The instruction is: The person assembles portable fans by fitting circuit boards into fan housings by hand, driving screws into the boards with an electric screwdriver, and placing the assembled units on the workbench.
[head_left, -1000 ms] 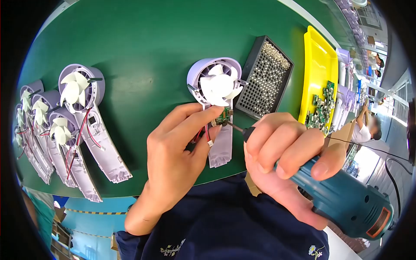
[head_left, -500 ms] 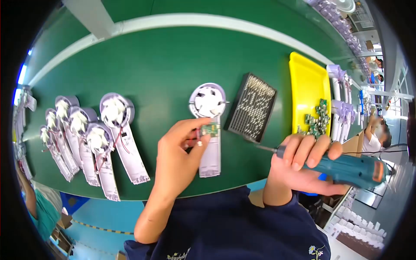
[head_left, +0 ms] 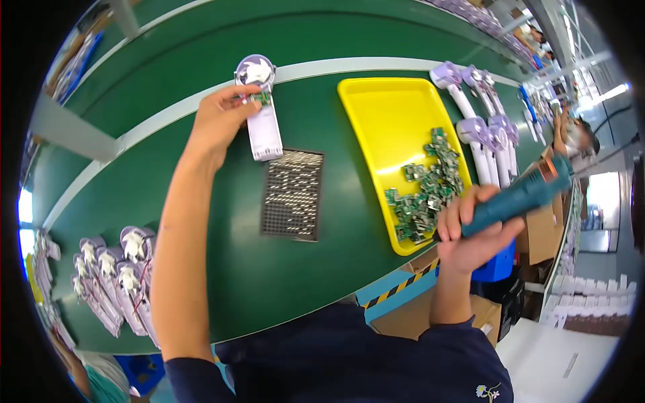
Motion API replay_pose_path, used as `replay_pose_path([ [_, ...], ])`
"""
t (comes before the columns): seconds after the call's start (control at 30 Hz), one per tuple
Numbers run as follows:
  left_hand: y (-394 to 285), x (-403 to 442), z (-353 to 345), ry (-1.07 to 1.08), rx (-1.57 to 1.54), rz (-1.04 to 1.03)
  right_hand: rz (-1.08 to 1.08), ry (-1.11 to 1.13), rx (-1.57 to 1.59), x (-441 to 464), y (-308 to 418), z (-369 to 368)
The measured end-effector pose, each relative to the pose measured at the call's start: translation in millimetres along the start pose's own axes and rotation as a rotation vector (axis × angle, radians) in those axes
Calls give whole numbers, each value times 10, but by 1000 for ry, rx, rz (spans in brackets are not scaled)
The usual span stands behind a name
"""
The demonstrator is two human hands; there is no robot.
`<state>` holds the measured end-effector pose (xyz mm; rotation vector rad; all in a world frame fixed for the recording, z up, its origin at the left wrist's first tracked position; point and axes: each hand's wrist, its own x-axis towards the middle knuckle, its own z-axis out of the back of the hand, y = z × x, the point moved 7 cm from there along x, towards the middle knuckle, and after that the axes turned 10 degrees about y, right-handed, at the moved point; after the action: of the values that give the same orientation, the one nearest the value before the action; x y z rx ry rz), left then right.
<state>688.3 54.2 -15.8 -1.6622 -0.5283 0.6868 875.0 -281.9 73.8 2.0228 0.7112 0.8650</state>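
At the far side of the bench, my left hand (head_left: pixel 222 117) pinches a small green circuit board (head_left: pixel 262 99) against the inside of an open fan housing. This handheld fan (head_left: pixel 265 131) has a white blade wheel in a lilac ring and a pale half-shell handle. Wires near my fingertips are partly hidden. My right hand (head_left: pixel 470 235) wraps round a teal electric screwdriver (head_left: pixel 521 198), held off to the right by the near corner of the yellow tray. The driver's bit is hard to make out. A black screw tray (head_left: pixel 293 195), with rows of screws, lies just below the fan.
A yellow tray (head_left: pixel 369 107) holds a heap of green circuit boards (head_left: pixel 430 188). Several assembled fans (head_left: pixel 477 134) stand beyond it. Open fan housings (head_left: pixel 114 275) lie at the left. Other people work at far right and lower left. A white rail (head_left: pixel 316 70) crosses the bench.
The view has swung rightward. My left hand and the fan are now farther forward, past the screw tray, with the board still pinched. My right hand still holds the screwdriver, now beside the yellow tray.
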Motion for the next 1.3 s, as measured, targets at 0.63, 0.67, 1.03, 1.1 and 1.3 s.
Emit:
replay_pose_path([
  [0.63,273,631,-729,119,106,-15,-346,176,-1683,482,-410,356],
  [0.67,243,581,-724,137,189,-64,-305,152,-1679,478,-370,341],
  [1.03,-627,-1826,-1242,95,589,-496,-510,51,-299,-204,-567,-773],
  [1.1,-466,-2011,-1055,-15,608,-462,-575,91,-214,-357,-736,-982],
  [1.3,-242,-2308,-684,-135,540,-457,-442,254,-412,-595,-959,-1361],
])
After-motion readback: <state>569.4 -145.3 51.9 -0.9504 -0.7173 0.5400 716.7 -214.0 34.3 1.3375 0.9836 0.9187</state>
